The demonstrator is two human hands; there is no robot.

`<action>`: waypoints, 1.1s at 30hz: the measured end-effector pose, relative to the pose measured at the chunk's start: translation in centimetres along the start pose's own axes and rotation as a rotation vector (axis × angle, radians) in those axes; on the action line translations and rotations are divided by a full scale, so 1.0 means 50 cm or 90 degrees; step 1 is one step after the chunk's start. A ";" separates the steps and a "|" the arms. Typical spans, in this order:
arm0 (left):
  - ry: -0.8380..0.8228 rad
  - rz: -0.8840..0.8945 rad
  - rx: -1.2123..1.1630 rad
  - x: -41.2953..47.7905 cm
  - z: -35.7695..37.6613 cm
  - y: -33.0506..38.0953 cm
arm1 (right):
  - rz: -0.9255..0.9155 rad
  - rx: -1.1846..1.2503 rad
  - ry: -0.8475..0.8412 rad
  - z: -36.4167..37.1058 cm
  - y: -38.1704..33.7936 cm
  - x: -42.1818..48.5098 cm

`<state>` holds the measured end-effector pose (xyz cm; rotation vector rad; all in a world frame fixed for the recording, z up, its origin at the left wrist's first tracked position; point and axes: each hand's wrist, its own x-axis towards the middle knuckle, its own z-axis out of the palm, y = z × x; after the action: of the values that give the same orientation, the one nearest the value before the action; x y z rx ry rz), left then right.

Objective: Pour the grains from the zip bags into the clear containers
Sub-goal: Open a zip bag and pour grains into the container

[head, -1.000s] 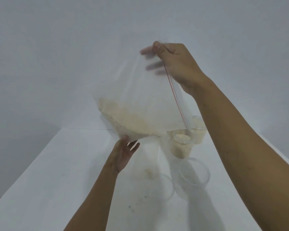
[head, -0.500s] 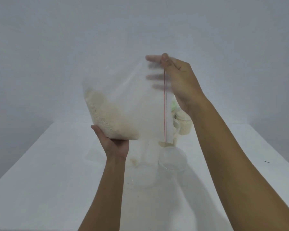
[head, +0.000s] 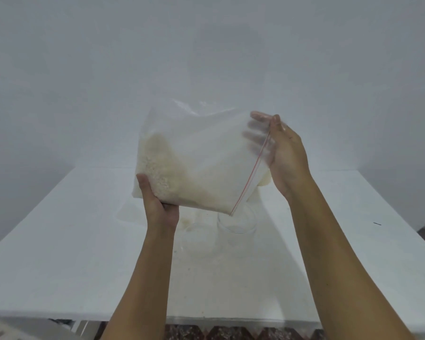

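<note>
A large clear zip bag [head: 206, 155] with a red zip line is held tilted above the white table [head: 71, 241]. Pale white grains [head: 157, 173] lie heaped in its lower left part. My left hand [head: 158, 207] grips the bag's bottom left corner from below. My right hand [head: 284, 155] holds the mouth end, thumb on the near side and fingers behind the plastic. The bag's lowest corner hangs just over a clear container [head: 237, 224] that looks empty. A second clear container [head: 198, 238] stands left of it, near my left wrist.
A container with pale grains [head: 264, 180] shows partly behind the bag at the right. Some stray grains lie on the table near the containers. The table's front edge runs near the bottom, with patterned floor below. A plain wall stands behind.
The bag has swung lower and tilted, mouth end down toward the right. My left hand raised the grain end; my right hand dropped. The grains have slid along the bag toward its mouth.
</note>
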<state>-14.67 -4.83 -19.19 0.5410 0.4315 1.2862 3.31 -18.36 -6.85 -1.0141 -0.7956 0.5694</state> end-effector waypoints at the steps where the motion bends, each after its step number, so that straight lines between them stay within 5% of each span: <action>1: -0.008 0.001 0.003 -0.001 0.000 0.000 | 0.005 0.009 0.004 -0.006 0.005 -0.002; 33: -0.038 -0.004 0.036 0.013 0.049 0.009 | 0.060 0.139 0.110 -0.089 0.025 -0.053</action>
<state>-13.45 -4.45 -16.93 0.6226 0.4206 1.2517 5.22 -22.11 -10.13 -0.8884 -0.5228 0.6259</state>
